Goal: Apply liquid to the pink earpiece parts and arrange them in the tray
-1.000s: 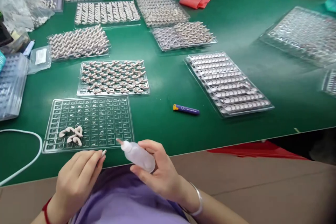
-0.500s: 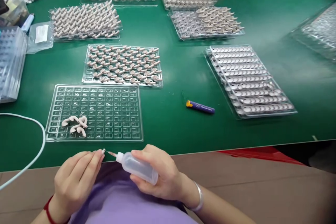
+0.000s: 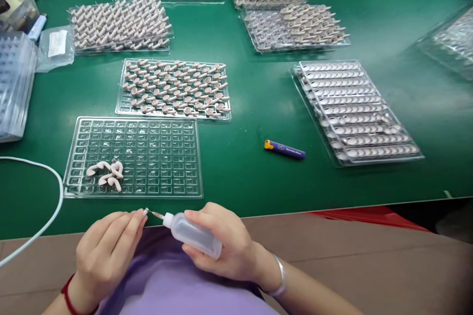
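Observation:
My left hand (image 3: 109, 248) pinches a small white earphone piece (image 3: 146, 211), of which only the stem end shows past the fingertips. In my right hand (image 3: 225, 243) is a translucent squeeze bottle (image 3: 195, 234) with a thin needle tip (image 3: 157, 214), held tilted toward the left. The needle reaches the end of the earphone piece; whether it touches, I cannot tell. Just beyond my hands lies a clear plastic tray (image 3: 166, 157) of small compartments, with several white earphone shells (image 3: 111, 174) in a loose heap at its lower left.
Behind that tray, another tray holds rows of earphone stems (image 3: 175, 88). More filled trays (image 3: 120, 24) stand farther back. To the right are a purple lighter (image 3: 284, 149) and a tray of white oval parts (image 3: 358, 108). A white cable (image 3: 55, 216) curves in at left.
The view has shifted slightly, so the table things sit a little differently in the picture. Both hands keep the same hold, with the needle still at the earphone piece.

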Action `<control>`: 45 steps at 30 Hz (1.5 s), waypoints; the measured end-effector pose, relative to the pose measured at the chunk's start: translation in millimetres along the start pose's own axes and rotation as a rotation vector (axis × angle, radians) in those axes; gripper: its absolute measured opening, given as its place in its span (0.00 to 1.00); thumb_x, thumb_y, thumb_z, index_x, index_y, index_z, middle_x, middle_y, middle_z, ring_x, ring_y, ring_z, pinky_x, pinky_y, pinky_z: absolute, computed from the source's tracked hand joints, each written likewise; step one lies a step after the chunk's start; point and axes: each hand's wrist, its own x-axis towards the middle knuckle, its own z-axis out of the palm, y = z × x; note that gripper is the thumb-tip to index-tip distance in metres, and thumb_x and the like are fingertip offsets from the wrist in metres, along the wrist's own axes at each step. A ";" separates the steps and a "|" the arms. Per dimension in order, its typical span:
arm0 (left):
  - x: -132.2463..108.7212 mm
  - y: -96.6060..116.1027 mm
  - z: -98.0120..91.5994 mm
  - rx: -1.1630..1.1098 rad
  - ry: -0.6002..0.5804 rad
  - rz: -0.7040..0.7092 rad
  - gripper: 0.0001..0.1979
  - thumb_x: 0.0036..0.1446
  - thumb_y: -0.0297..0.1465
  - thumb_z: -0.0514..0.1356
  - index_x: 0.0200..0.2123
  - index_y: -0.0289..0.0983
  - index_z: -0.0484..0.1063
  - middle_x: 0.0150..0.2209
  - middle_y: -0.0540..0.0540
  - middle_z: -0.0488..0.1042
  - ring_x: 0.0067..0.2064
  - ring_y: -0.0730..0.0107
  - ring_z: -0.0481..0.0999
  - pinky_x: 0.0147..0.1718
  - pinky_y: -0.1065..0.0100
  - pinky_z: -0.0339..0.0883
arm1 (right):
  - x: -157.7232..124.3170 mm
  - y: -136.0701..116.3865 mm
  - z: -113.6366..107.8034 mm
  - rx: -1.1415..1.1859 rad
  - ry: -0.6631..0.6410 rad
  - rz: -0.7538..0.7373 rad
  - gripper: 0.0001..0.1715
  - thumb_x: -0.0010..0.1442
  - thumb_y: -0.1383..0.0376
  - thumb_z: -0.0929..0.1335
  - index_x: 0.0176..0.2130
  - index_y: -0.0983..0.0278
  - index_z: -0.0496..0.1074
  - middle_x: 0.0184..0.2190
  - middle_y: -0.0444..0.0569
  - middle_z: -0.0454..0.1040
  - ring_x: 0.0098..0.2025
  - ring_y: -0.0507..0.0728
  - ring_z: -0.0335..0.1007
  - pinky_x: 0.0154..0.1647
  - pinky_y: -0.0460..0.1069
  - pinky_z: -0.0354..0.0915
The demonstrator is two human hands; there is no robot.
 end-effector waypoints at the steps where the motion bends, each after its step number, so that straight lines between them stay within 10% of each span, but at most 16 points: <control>1: 0.1 0.1 0.2 0.000 0.002 0.000 0.20 0.43 0.16 0.71 0.42 0.26 0.76 0.32 0.42 0.80 0.34 0.66 0.78 0.38 0.64 0.73 | 0.1 0.2 0.2 0.001 -0.002 0.001 0.27 0.60 0.66 0.68 0.57 0.65 0.60 0.32 0.49 0.75 0.26 0.55 0.65 0.26 0.50 0.67; 19: -3.7 2.7 0.2 -0.045 0.011 -0.087 0.19 0.46 0.17 0.69 0.44 0.30 0.75 0.34 0.43 0.80 0.34 0.67 0.78 0.40 0.66 0.73 | -1.7 -2.2 -5.9 0.166 0.033 0.123 0.26 0.59 0.64 0.69 0.56 0.62 0.63 0.34 0.49 0.75 0.27 0.54 0.67 0.26 0.49 0.67; 25: -14.6 29.8 -10.3 -0.452 -0.002 -0.536 0.14 0.56 0.20 0.63 0.45 0.37 0.77 0.37 0.45 0.81 0.38 0.69 0.80 0.41 0.70 0.74 | -3.1 -13.0 7.5 0.386 0.043 0.276 0.26 0.58 0.70 0.69 0.55 0.61 0.62 0.37 0.49 0.74 0.34 0.55 0.73 0.34 0.49 0.71; 32: -15.1 53.0 -4.6 -1.272 -0.360 -1.522 0.20 0.48 0.48 0.67 0.31 0.36 0.82 0.25 0.43 0.80 0.27 0.63 0.79 0.27 0.69 0.74 | -3.4 -17.6 34.0 0.119 0.089 0.051 0.14 0.61 0.73 0.67 0.48 0.64 0.67 0.34 0.50 0.73 0.33 0.56 0.70 0.33 0.51 0.68; 45: -10.3 49.7 8.2 -1.339 -0.410 -1.680 0.25 0.39 0.52 0.70 0.30 0.35 0.82 0.25 0.43 0.79 0.26 0.67 0.74 0.26 0.71 0.68 | -7.9 -15.1 38.9 -0.042 0.071 0.033 0.10 0.62 0.73 0.65 0.44 0.63 0.68 0.31 0.48 0.73 0.31 0.55 0.67 0.34 0.52 0.63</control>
